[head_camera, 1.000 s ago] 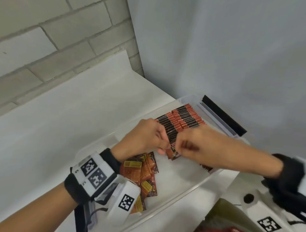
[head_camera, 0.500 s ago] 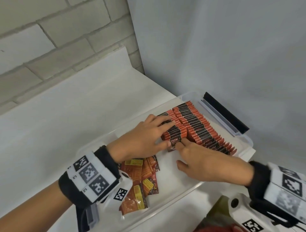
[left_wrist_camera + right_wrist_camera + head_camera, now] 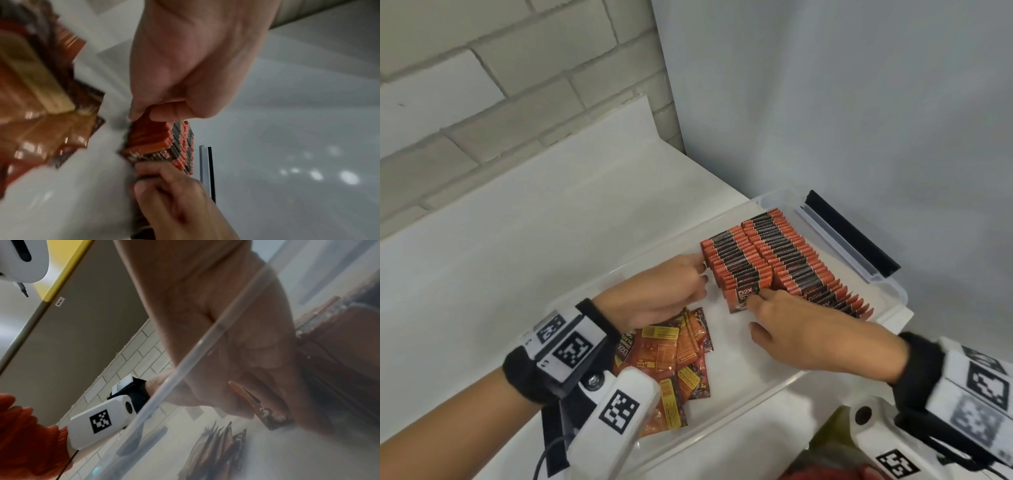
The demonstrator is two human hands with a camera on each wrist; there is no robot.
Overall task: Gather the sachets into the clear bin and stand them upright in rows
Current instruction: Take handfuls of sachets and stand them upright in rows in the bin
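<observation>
A clear bin (image 3: 763, 392) holds two rows of upright orange-and-black sachets, a left row (image 3: 736, 260) and a longer right row (image 3: 798, 260). My left hand (image 3: 698, 277) is at the left row's left side, fingers curled, thumb (image 3: 170, 112) and a fingertip pinching the sachet edges (image 3: 160, 141). At the near end of that row my right hand (image 3: 755, 301) pinches the front sachet (image 3: 739, 299) marked D2X. Through the bin wall that sachet (image 3: 252, 400) shows between thumb and fingers. A loose pile of sachets (image 3: 674, 353) lies flat in the bin under my left wrist.
The bin sits on a white counter (image 3: 534, 240) in a corner, with a brick wall behind and a grey wall on the right. A black latch bar (image 3: 852, 236) runs along the bin's far end. Something red and olive (image 3: 825, 466) lies at the bottom right.
Both hands set a sachet at the near end of the left row. My left hand went flat onto the row's top, then slid down to its left side. The right hand stays on the front sachet.
</observation>
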